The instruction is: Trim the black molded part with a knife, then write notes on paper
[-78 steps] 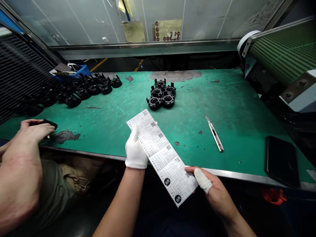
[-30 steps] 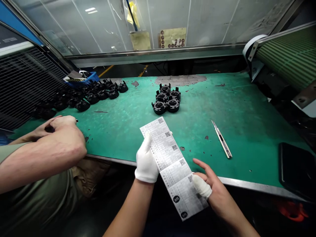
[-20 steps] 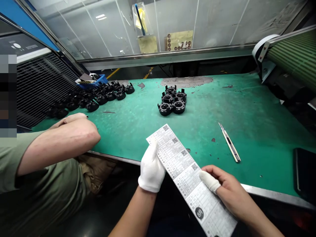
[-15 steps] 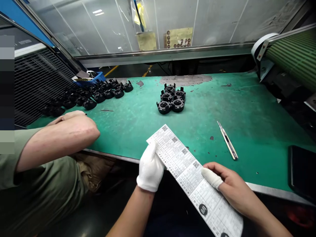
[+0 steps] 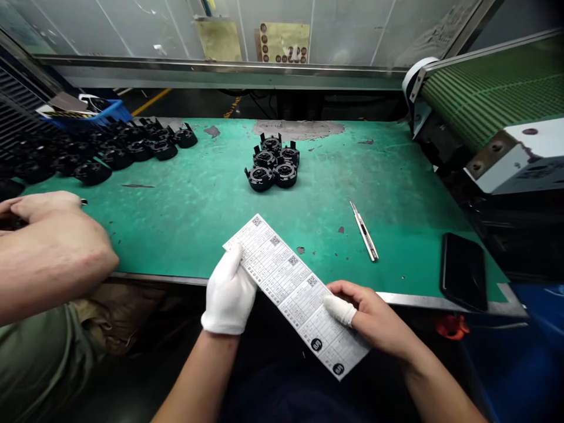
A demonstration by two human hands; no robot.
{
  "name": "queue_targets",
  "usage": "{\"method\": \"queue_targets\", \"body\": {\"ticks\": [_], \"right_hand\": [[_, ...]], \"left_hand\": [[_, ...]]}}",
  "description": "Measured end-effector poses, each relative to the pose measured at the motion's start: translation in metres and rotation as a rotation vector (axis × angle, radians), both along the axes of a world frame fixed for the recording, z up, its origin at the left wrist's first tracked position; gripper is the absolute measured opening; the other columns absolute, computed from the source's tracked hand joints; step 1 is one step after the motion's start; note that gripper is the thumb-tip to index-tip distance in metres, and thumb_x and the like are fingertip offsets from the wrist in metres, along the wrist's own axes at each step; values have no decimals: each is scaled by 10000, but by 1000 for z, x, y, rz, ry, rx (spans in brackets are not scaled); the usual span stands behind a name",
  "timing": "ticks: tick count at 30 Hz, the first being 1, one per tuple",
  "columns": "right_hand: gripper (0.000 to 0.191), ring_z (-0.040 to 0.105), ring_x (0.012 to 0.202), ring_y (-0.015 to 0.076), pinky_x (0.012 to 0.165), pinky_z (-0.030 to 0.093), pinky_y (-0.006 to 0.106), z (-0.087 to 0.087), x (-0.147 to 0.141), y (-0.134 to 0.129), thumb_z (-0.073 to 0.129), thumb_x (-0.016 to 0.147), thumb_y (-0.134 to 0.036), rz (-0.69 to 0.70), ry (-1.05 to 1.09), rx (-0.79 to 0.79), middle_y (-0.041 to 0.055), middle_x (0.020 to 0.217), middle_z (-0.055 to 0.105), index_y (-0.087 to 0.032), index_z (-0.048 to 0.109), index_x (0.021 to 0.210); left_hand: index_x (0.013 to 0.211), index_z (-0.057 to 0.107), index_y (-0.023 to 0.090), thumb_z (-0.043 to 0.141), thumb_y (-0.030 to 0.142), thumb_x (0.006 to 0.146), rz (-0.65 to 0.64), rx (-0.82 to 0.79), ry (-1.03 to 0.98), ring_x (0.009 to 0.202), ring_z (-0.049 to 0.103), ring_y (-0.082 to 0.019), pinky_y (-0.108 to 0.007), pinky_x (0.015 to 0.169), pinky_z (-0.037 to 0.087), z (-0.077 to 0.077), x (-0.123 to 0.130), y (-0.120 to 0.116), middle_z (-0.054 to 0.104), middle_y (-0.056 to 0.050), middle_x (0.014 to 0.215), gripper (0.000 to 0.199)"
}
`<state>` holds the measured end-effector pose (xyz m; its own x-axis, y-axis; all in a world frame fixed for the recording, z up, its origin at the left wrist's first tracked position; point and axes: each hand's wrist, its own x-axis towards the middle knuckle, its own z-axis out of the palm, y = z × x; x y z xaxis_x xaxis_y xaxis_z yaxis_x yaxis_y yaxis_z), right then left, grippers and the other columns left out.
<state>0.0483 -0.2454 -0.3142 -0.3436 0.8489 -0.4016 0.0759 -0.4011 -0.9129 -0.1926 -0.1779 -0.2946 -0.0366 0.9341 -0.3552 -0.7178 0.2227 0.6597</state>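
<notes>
On a green worktop (image 5: pixel 180 229) with worn grey patches, we see a slim cutter knife (image 5: pixel 363 231), tip pointing to the back, and a black phone-like slab (image 5: pixel 464 271) near the right-hand corner. A green-belted conveyor (image 5: pixel 497 88) fills the upper right. At far left we note a blue basket (image 5: pixel 115 111) holding loose items; behind, two yellowish sheets (image 5: pixel 219 41) hang on a grey panel (image 5: pixel 348 29).

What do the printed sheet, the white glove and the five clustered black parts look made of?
Printed sheet: probably thin paper, mostly matte, with crisp straight edges. White glove: seemingly soft fabric, matte, lightly creased. Black parts: likely moulded plastic, semi-gloss with bright highlights, though coated metal is possible.
</notes>
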Motion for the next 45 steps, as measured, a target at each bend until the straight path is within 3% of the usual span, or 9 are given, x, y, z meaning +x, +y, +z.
{"method": "queue_targets", "body": {"ticks": [8,15,18,20,23,26,32,37,45], "right_hand": [[325,668,933,225,780,517,310,-2,0,-2,648,943,-431,0,-9,-9,49,1044,732,-217,710,1179],[379,649,1037,207,895,490,328,5,20,7,551,948,-150,240,-300,272,18,1125,703,-310,701,1257],[519,637,1084,199,933,482,322,9,26,11,527,883,-38,323,-358,326,9,1172,700,-320,679,1292],[495,635,1088,197,948,481,325,12,25,13,521,903,-54,394,-375,368,15,1181,698,-312,675,1296],[406,633,1090,190,963,479,325,17,22,15,520,961,-128,488,-361,434,21,1197,694,-310,675,1289],[367,635,1074,180,943,481,308,22,23,15,552,964,-163,474,-382,463,13,1184,695,-313,671,1277],[342,624,919,157,777,450,266,23,30,17,569,842,-22,411,-601,482,-17,1006,695,-259,697,1051],[98,605,841,148,721,422,260,22,25,19,603,944,-198,459,-558,512,-16,938,687,-242,675,994],[67,627,850,164,742,425,272,25,17,20,604,962,-241,511,-557,531,4,960,712,-224,664,986]], "left_hand": [[1192,720,126,446,360,1011,-75,31,115,1242,644,-316,-411,1061,567,-1,4,-2,728,-152,1216,403],[1495,450,262,732,344,869,5,264,1076,1357,547,-301,-477,1167,454,-3,-25,0,551,-100,1484,691],[1414,550,276,681,339,908,-207,551,1555,1426,465,-273,-466,1245,337,15,-26,-3,530,-53,1507,526],[1393,562,271,657,330,925,-458,819,1677,1437,444,-263,-468,1257,296,26,-16,-8,551,-42,1487,481],[1287,625,244,682,341,904,-856,1052,1668,1272,582,-270,-476,1182,366,29,7,-15,681,-61,1286,399],[992,705,234,607,370,946,-1106,966,1714,903,691,-241,-398,889,506,16,22,-18,728,-37,917,173],[869,675,249,540,320,973,-1151,822,1728,764,656,-199,-309,679,407,4,21,-13,707,15,836,184],[943,695,260,547,324,983,-1188,781,1496,807,658,-151,-257,713,408,9,26,-17,727,36,905,166],[852,665,226,529,319,994,-1204,740,1389,718,587,-102,-229,662,369,5,30,-21,683,58,822,218]]}}
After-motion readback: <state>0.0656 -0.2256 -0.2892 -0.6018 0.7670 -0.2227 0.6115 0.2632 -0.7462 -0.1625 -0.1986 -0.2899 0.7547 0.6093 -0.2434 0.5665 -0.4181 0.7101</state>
